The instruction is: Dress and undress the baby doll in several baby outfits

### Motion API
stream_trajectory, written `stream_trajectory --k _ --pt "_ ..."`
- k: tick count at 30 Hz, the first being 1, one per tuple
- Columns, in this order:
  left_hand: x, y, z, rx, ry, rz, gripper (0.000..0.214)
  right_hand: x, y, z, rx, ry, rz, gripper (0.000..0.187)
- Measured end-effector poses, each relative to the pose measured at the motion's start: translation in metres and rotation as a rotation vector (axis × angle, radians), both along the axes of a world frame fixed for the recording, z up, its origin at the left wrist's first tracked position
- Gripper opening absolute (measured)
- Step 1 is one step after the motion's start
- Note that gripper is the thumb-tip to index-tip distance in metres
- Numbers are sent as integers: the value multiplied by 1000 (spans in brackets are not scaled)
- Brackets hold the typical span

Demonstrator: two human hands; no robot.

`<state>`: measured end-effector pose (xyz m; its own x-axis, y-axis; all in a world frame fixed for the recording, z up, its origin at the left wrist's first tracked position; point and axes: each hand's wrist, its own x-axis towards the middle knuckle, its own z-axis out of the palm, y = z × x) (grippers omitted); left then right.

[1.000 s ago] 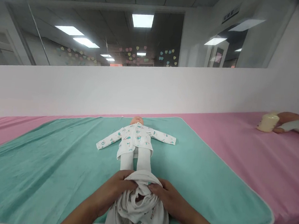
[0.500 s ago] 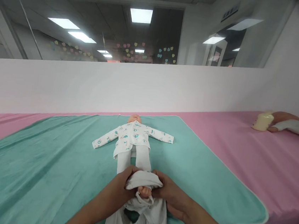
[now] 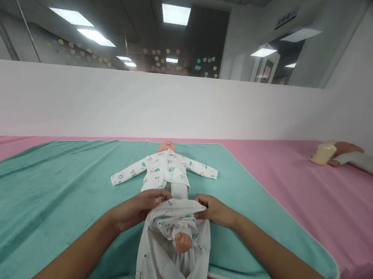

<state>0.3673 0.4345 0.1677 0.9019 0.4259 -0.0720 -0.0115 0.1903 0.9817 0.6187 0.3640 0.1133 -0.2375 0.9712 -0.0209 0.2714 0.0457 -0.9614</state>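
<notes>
A baby doll (image 3: 167,146) lies on its back, dressed in a white printed jacket (image 3: 170,166) with its sleeves spread wide. White printed baby trousers (image 3: 172,262) are partly on one leg, whose bare foot (image 3: 183,242) sticks out of a cuff. My left hand (image 3: 141,206) pinches the fabric at the left side of the leg. On the other side my right hand (image 3: 214,210) grips the trousers' edge, fingers closed. The cloth is stretched between both hands over the doll's leg. The other trouser leg hangs toward me; the doll's other foot is hidden.
A teal blanket (image 3: 69,180) with pale edging lies under the doll on a pink table cover (image 3: 285,176). At the far right stand a cream bottle (image 3: 323,154) and another doll (image 3: 364,161) lying behind it. A white wall (image 3: 143,104) with windows rises at the back.
The trousers have been drawn up the leg, and the foot now pokes further out of the cuff. Both hands have moved up toward the doll's body and spread slightly apart.
</notes>
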Motion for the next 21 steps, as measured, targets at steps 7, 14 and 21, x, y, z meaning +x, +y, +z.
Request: stream_trajectory --k 7,14,21 --pt "8 16 -21 -300 -333 348 21 -9 6 -12 -23 185 13 33" --pt "11 11 -22 -338 -239 462 58 5 14 12 -94 104 147 50" --pt "12 10 -31 -164 -203 402 87 -16 47 53 135 47 87 41"
